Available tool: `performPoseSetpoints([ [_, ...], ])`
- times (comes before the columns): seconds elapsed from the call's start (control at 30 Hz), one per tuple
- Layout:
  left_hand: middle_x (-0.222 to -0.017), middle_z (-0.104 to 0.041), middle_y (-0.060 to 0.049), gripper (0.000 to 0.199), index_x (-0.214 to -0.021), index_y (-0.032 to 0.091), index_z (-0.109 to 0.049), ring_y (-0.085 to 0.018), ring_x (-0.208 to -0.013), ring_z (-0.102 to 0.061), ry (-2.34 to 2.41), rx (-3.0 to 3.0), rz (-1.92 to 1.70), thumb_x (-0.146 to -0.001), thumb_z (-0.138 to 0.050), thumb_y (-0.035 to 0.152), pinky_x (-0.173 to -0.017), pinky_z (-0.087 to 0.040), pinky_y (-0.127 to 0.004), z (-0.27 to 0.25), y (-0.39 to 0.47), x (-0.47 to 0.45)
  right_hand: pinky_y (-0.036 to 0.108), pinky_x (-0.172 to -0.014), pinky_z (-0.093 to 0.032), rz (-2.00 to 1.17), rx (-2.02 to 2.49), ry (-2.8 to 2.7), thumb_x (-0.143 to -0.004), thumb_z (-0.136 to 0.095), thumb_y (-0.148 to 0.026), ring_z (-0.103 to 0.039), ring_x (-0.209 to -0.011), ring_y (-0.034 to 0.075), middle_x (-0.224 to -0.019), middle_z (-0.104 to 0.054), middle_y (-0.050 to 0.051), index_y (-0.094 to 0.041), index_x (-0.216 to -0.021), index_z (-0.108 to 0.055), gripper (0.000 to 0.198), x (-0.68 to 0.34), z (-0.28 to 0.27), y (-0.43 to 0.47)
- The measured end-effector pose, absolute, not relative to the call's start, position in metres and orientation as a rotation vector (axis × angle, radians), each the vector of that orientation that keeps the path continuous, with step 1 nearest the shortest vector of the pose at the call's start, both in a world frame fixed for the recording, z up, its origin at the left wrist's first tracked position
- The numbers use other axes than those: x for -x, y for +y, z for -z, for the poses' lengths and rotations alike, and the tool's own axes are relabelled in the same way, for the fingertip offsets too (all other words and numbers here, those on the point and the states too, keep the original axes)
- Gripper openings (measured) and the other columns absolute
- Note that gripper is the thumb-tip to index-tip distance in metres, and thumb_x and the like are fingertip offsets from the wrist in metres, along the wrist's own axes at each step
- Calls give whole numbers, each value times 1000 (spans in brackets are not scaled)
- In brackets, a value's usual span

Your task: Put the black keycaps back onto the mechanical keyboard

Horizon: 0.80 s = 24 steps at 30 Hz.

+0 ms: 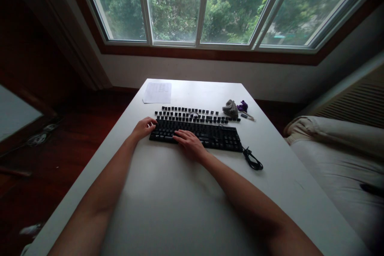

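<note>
A black keyboard [210, 133] lies flat on the white table [168, 192], with its coiled cable [253, 160] beside the right end. At the keyboard's upper left corner is my left hand [144, 128], fingers bent and thumb apart, the fingertips at the edge. My right hand [189, 143] rests palm down over the lower front of the keyboard, left of its middle, fingers stretched out. It covers some of the keys. Behind the keyboard, loose black keycaps [192, 110] are spread in rows.
A printed paper sheet [157, 93] lies at the table's back left. A grey cloth [230, 109], a purple cloth [243, 106] and thin tools [248, 117] sit at the back right. A light cushioned seat [333, 160] stands to the right, a window [177, 8] ahead.
</note>
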State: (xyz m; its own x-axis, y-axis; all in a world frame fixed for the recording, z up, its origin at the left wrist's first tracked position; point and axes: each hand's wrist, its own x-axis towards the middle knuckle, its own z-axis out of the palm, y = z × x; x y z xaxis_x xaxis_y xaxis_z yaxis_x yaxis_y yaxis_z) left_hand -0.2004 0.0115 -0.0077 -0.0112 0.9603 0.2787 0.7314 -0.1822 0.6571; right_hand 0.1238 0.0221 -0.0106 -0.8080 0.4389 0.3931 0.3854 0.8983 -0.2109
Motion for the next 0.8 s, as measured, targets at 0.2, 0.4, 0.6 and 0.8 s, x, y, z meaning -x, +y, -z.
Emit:
performPoseSetpoints([
  [0.2, -93, -68, -3, 23, -101, 22, -72, -16, -72, -60, 1720, -1984, -965, -84, -59, 32, -67, -51, -31, 7, 11, 201, 47, -116, -39, -191, 601, -2598, -95, -60, -15, -47, -141, 23, -148, -58, 9, -27, -142, -61, 48, -123, 13, 23],
  [0.4, -94, -65, -3, 23, -100, 23, -74, -15, -70, -58, 1725, -2006, -961, -84, -60, 31, -67, -51, -30, 1, 11, 197, 46, -117, -37, -198, 601, -2598, -98, -57, -19, -47, -140, 25, -148, -57, 9, -24, -140, -62, 43, -123, 11, 23],
  [0.6, -95, -64, -3, 23, -101, 23, -74, -14, -71, -58, 1711, -1998, -965, -84, -61, 30, -68, -51, -30, 0, 11, 198, 47, -115, -38, -206, 614, -2598, -96, -60, -20, -49, -138, 25, -145, -59, 10, -24, -138, -63, 42, -121, 10, 27],
  [0.8, -99, -65, -3, 24, -102, 22, -75, -15, -74, -60, 1672, -1982, -1000, -85, -60, 31, -70, -52, -30, 8, 14, 199, 47, -116, -36, -214, 617, -2600, -97, -59, -22, -47, -139, 26, -146, -58, 11, -22, -139, -62, 42, -122, 11, 25],
])
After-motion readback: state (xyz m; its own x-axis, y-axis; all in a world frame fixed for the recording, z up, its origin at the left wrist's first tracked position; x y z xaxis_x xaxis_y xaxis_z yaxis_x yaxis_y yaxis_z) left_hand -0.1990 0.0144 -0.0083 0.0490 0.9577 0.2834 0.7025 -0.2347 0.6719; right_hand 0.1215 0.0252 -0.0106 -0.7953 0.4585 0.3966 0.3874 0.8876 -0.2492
